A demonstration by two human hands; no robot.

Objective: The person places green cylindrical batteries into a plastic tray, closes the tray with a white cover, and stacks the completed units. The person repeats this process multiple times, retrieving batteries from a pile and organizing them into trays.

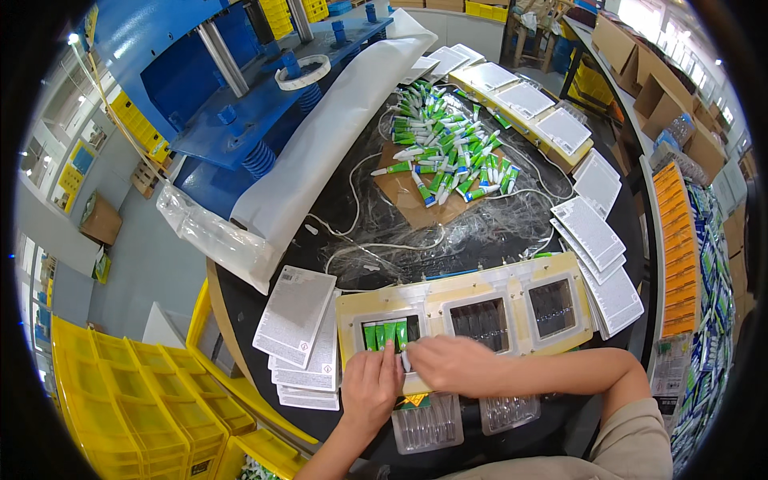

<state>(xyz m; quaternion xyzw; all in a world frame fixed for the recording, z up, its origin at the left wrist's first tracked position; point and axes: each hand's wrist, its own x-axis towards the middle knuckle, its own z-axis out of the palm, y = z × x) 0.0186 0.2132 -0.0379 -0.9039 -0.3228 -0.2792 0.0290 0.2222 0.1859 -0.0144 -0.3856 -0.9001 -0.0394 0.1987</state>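
A cream fixture plate (436,300) with three framed openings lies in front of me. Several green tubes (384,332) stand side by side in its left opening. My left hand (371,386) reaches over that opening's lower edge, its extended fingers touching the tubes. From the right, my right hand (452,366) comes in with curled fingers at the same opening; its fingertips are partly hidden. A white tube tip (406,362) shows between the hands. Clear ribbed plastic shells sit in the middle opening (480,320) and the right opening (552,308).
Loose green-and-white tubes (456,148) lie heaped on cardboard beyond the plate. Printed cards are stacked at left (296,320) and right (592,232). Another fixture (524,104) holds white cards. A blue press (240,120) stands at left, above yellow crates (128,392). Clear blisters (428,424) lie near me.
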